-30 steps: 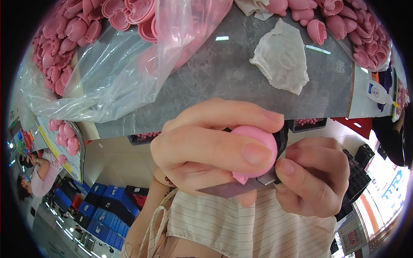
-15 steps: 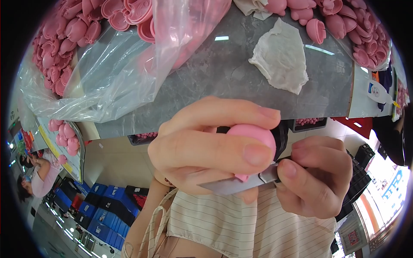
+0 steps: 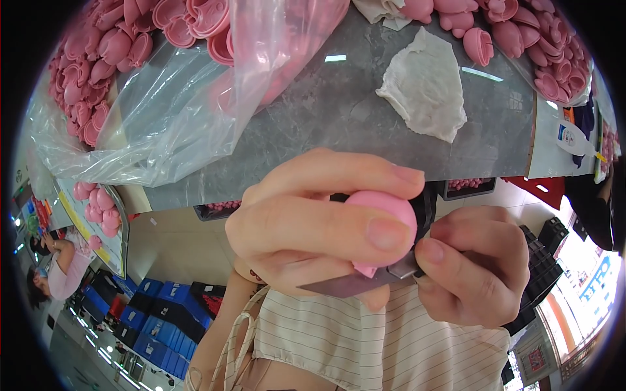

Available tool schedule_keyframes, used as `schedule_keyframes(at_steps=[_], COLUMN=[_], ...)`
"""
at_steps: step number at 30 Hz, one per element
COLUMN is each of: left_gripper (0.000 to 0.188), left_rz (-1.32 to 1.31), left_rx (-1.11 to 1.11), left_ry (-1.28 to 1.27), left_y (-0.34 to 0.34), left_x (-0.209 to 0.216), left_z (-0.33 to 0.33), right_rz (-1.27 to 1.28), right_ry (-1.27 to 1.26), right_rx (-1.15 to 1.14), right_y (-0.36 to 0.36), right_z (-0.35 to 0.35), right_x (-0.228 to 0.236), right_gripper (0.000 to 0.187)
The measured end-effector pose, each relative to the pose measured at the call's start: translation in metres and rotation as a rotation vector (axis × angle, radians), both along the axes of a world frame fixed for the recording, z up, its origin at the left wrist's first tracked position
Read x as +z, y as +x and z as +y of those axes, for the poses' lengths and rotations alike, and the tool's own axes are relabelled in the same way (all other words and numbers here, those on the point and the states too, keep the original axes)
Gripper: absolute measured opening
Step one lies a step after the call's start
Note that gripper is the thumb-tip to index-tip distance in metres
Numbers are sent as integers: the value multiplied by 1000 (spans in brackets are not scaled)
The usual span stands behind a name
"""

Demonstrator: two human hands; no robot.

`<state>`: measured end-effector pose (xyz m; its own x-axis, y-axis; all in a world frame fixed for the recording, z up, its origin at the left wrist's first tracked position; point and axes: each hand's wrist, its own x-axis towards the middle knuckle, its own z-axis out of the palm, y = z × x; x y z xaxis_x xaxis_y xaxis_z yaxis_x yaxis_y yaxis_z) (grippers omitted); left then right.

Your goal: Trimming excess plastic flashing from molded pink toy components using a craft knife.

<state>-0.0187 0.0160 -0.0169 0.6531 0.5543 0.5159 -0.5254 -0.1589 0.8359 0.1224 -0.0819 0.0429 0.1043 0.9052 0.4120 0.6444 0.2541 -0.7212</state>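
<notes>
Both hands (image 3: 391, 247) around pink piece (image 3: 385, 208)

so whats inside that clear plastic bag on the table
The bag holds pink moulded pieces, heaped toward its top; more show as a pink blur through the film. How far down the heap goes, and the table under the bag, cannot be seen because the crumpled plastic covers them.
</notes>
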Motion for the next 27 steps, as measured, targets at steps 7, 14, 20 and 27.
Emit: schedule_keyframes(at_steps=[7, 14, 20, 27], left_gripper=[66, 68, 69, 70], left_rz=[-29, -36, -31, -29], left_rx=[-60, -35, -7, -2], left_ry=[-73, -54, -59, -54], left_y=[-2, 1, 2, 0], left_x=[-1, -3, -4, -4], left_z=[0, 0, 0, 1], right_rz=[-31, -120, -147, -135], right_ry=[35, 64, 84, 66], right_rx=[-16, -56, -66, -49], right_y=[-2, -2, -3, -3], right_z=[-1, -4, -3, -1], right_x=[0, -2, -3, 1], right_gripper=[33, 32, 32, 32])
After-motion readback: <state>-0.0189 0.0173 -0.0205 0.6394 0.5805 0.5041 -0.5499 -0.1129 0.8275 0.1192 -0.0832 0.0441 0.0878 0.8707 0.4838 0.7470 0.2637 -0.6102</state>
